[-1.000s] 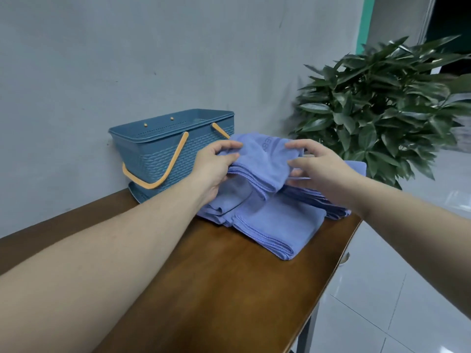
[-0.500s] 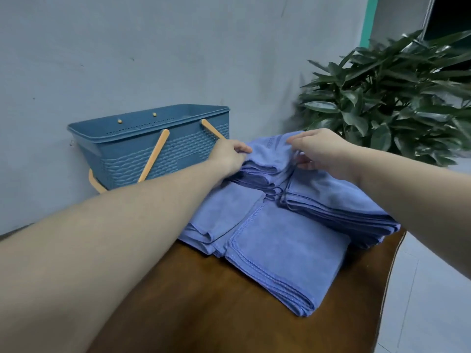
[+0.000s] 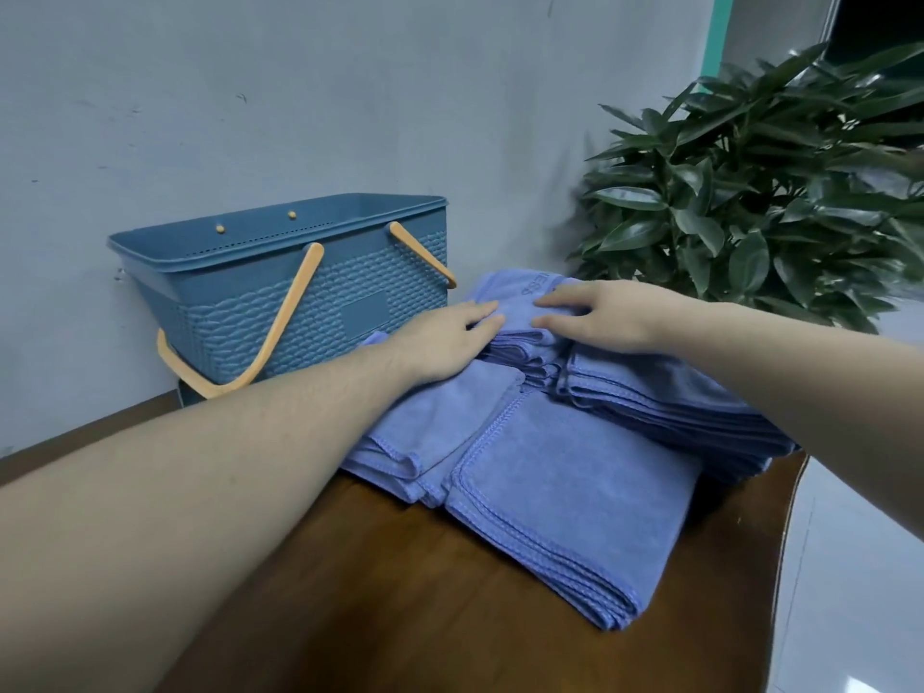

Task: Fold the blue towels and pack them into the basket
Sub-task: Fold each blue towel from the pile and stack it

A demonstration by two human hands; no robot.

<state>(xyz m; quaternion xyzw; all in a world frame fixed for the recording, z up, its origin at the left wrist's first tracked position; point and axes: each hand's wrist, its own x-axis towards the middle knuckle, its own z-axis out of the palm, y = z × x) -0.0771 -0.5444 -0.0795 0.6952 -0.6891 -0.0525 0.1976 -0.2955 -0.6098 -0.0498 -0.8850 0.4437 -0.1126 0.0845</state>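
Several folded blue towels lie in a pile on the brown wooden table [image 3: 390, 617]. A small folded towel [image 3: 517, 291] with embossed lettering tops the pile's far end. My left hand [image 3: 445, 337] rests on its left edge with fingers stretched out. My right hand [image 3: 605, 312] lies on its right side, fingers spread and flat. A thick stack [image 3: 670, 392] sits under my right wrist. A wide folded towel [image 3: 575, 497] lies at the front, another [image 3: 440, 422] under my left wrist. The blue basket [image 3: 240, 312] with orange handles stands to the left; its inside is hidden.
A grey wall runs right behind the basket. A leafy potted plant [image 3: 770, 192] stands at the back right, beyond the table's end. The table's right edge [image 3: 785, 542] drops to a pale tiled floor, and the thick stack reaches that edge.
The top towel, gripped and slightly raised a second ago, now lies on the pile. Both hands have flattened onto it. The view has moved closer and leftward.
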